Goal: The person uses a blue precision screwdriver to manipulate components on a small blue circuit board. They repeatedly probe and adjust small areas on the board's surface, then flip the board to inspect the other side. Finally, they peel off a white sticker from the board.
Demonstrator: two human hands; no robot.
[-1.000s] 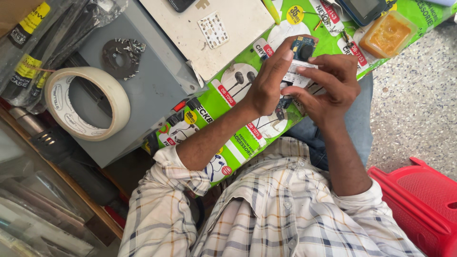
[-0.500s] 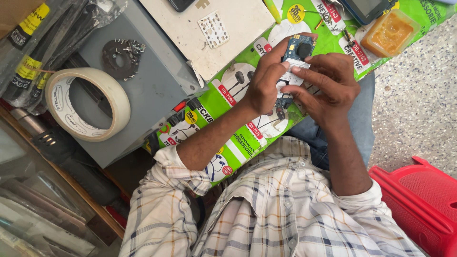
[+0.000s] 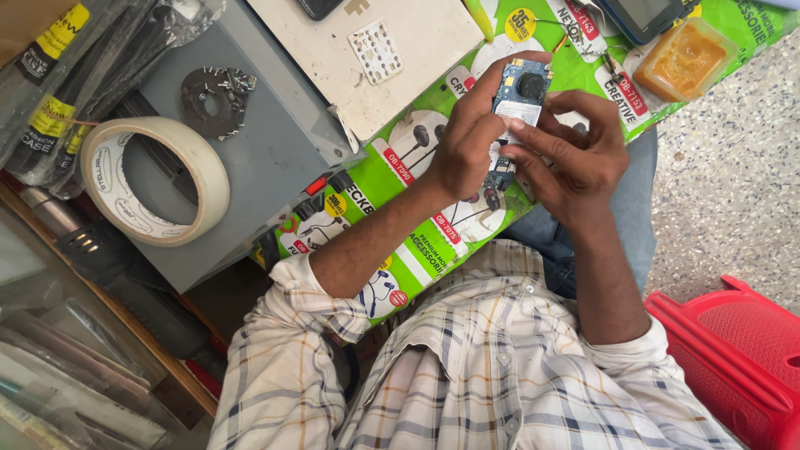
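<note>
Shirt: a checked, light-coloured shirt is seen nearest the camera, with both sleeves rolled up at the forearms.
Stool: a red plastic stool is seen at the lower right, beside the right arm, on a speckled floor.
Left hand: the grip is closed on the circuit board; its left edge is pinched between thumb and fingers, and the fingertips are curled over its top corner.
Right hand: the grip is closed on the same board from the right; a finger is laid across its white patch, and the lower part of the board is covered by the hand.
Circuit board: a small blue board with a round dark part near its top is held upright between both hands, above the green sheet and the knee in blue denim.
Green sheet: a green printed sheet showing earphones is spread over the tabletop and hangs toward the lap.
Grey box: a grey metal box lies to the left; a roll of pale tape and a dark round disc with screws rest on it.
White panel: a scuffed white panel lies beyond the hands.
Orange block: an orange block in a clear wrapper is seen at the far right, well apart from the hands.
</note>
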